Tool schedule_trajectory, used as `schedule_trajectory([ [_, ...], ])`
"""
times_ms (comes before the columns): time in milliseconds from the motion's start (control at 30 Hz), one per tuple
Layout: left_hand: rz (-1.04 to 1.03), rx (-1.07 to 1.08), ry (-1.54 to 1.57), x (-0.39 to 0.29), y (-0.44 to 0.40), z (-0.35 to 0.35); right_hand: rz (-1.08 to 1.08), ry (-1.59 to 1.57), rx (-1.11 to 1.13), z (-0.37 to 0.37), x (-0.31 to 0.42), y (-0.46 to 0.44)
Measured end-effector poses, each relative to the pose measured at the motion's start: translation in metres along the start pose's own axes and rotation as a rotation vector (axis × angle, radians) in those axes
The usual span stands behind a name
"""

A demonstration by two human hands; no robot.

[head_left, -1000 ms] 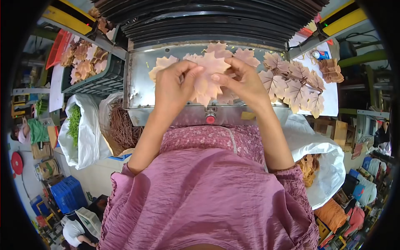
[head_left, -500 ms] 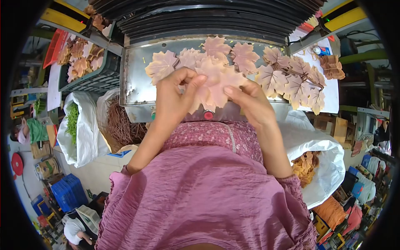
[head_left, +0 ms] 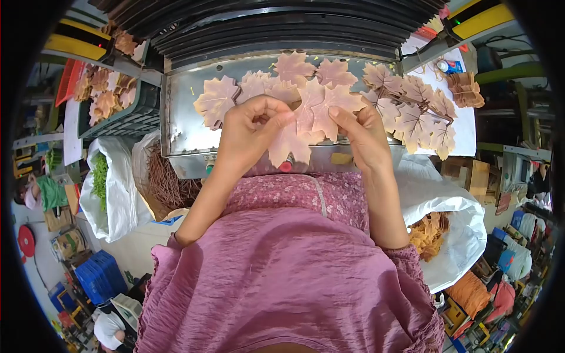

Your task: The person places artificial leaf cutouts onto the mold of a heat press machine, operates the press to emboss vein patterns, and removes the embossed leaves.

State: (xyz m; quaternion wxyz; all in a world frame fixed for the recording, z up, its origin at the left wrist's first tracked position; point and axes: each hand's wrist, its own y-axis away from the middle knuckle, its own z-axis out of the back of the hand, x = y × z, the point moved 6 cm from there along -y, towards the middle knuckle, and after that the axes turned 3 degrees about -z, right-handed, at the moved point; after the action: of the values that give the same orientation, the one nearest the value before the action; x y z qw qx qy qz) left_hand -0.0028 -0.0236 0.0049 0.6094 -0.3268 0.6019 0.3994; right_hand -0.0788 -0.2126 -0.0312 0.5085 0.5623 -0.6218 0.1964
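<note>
Between my hands is a small overlapping bunch of pale pink-and-yellow artificial maple leaves [head_left: 318, 109], held over the front edge of the metal worktop [head_left: 185, 138]. My left hand [head_left: 250, 132] is closed in a pinch at the bunch's left edge, its thumb against its forefinger. On the other side, my right hand [head_left: 365, 135] grips the leaves, thumb on top and fingers underneath. Piles of similar leaves [head_left: 218, 100] lie just behind on the metal. To the right rests a leaf spray [head_left: 415, 109] with a dark stem.
Black ribbed panels [head_left: 282, 29] overhang the worktop's back. A green crate [head_left: 120, 115] of leaves stands at left, above white sacks holding green foliage [head_left: 100, 182] and brown stems [head_left: 168, 176]. At right is a white sack [head_left: 456, 215] with orange-yellow leaves. A red button [head_left: 285, 166] sits on the front.
The held leaves have turned and spread, with one leaf now pointing down toward the red button. My hands have moved slightly apart. The whole view has shifted a little.
</note>
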Motion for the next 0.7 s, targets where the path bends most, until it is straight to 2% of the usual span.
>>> schedule_trajectory([
  [233,-0.016,0.025,0.009,0.006,-0.002,0.010,0.097,0.071,0.043,-0.010,0.029,-0.016],
  [367,0.002,0.078,-0.162,-0.003,-0.010,0.024,0.030,0.216,0.061,-0.001,0.037,-0.026],
  [467,-0.019,0.032,-0.125,-0.015,-0.020,0.031,0.072,0.222,0.115,-0.009,0.058,-0.031],
  [533,0.009,0.028,-0.061,-0.027,-0.027,0.035,0.016,0.285,0.036,-0.004,0.064,-0.037],
  [567,-0.028,0.021,-0.064,-0.035,-0.032,0.037,0.055,0.318,0.059,-0.006,0.071,-0.039],
  [700,0.053,-0.036,0.082,-0.047,-0.042,0.047,0.207,0.439,0.051,-0.027,0.109,-0.046],
])
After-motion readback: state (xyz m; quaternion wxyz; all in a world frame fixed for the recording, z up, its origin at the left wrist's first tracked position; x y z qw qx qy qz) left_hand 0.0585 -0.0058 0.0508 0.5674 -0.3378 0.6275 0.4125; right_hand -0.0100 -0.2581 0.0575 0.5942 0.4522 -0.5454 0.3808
